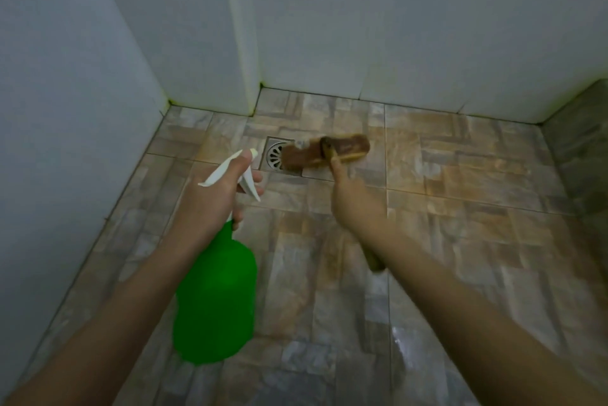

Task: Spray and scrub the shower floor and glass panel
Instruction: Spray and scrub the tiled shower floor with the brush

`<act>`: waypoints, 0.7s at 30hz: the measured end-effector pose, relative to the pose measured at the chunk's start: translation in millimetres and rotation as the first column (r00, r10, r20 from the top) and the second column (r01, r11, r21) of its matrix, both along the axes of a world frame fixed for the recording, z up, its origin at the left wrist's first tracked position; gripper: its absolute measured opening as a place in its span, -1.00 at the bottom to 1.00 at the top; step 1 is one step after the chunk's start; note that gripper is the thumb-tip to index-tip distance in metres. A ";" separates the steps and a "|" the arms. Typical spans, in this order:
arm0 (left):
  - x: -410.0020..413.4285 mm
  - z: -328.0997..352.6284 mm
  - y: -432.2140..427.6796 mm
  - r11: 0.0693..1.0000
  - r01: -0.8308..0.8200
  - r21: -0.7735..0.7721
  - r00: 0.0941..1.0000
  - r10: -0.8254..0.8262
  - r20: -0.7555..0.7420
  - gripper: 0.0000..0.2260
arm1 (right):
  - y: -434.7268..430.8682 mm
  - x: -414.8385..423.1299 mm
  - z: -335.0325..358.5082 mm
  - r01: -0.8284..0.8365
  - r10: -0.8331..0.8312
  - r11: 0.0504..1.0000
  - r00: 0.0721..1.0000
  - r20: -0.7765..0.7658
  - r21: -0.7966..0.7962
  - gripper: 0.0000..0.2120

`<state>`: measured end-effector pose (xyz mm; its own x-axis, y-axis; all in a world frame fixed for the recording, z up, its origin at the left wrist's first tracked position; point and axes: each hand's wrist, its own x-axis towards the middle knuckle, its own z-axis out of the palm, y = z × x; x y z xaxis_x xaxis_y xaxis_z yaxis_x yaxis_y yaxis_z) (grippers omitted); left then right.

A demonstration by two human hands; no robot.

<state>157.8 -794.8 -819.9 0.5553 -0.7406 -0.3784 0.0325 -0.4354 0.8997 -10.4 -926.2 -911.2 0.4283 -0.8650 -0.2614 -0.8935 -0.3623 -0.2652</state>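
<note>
Floor (460, 241) of brown tile fills the view, one green spray bottle (215, 300) hanging above it, nozzle aimed ahead toward the one drain (274, 155). Left hand (210, 195) wraps its neck, fingers on the trigger. Right hand (353, 198) grips one brush (348, 149), handle running back toward the person, head crosswise over the drain's right edge.

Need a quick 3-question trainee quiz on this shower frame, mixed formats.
1. True or false: the left hand grips the green spray bottle.
2. In this view, the head of the brush held by the right hand partly hides: A) the drain B) a bucket C) a sponge
3. Fill in: the bottle's trigger head is ____ (colour).
Key: 1 true; 2 A; 3 white.
</note>
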 end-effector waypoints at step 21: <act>19.2 39.6 84.3 0.966 -0.234 -0.111 0.971 0.238 0.025 -0.73 | 39.2 66.2 7.2 -0.119 0.115 0.987 0.993 0.039 0.110 -0.30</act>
<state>177.1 -710.5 -780.3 0.7313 -0.6221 -0.2797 0.0878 -0.3209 0.9431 55.7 -887.0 -904.0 0.5346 -0.7745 -0.3381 -0.8370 -0.4300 -0.3385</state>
